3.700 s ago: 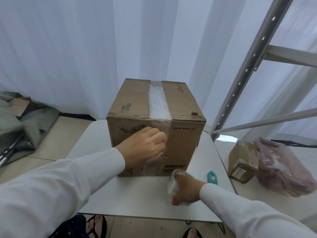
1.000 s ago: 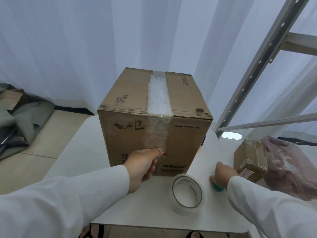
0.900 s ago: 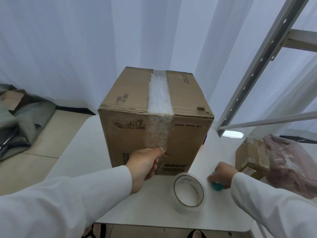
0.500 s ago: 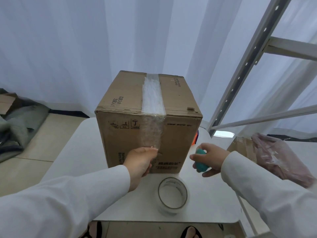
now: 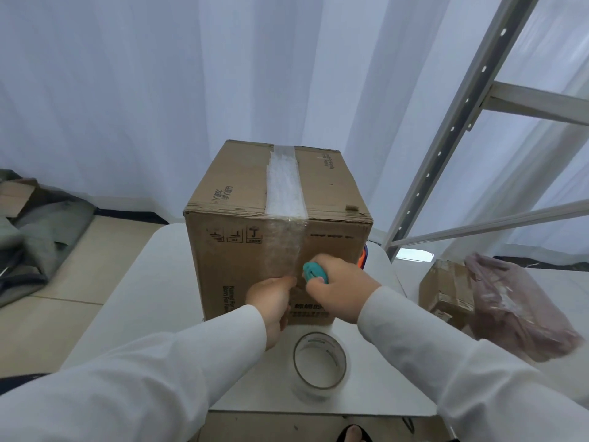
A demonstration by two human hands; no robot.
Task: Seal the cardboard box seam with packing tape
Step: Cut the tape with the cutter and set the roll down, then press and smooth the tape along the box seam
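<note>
A cardboard box (image 5: 277, 231) stands upright on a white counter (image 5: 153, 301), its top seam covered by a strip of clear tape (image 5: 284, 186) that runs over the front edge and down the near face. The left hand (image 5: 274, 306) is closed in a pinch grip on the lower end of that tape, low on the front of the box. The right hand (image 5: 338, 287) is clenched around a small teal cutter (image 5: 315, 273), whose tip sits against the tape just above the left fingertips; the two hands are almost touching. Both arms wear white sleeves. A tape roll (image 5: 319, 366) lies flat on the counter, just in front of the box and below the hands, apart from both. An orange thing (image 5: 363, 260) peeks out behind the box's right side. To the right, off the counter, a smaller box (image 5: 446, 290) rests beside a pinkish plastic bag (image 5: 516, 306), with a metal rack (image 5: 462, 122) rising behind them. White curtains (image 5: 159, 90) hang behind, and grey cloth (image 5: 41, 231) lies on the floor at left
</note>
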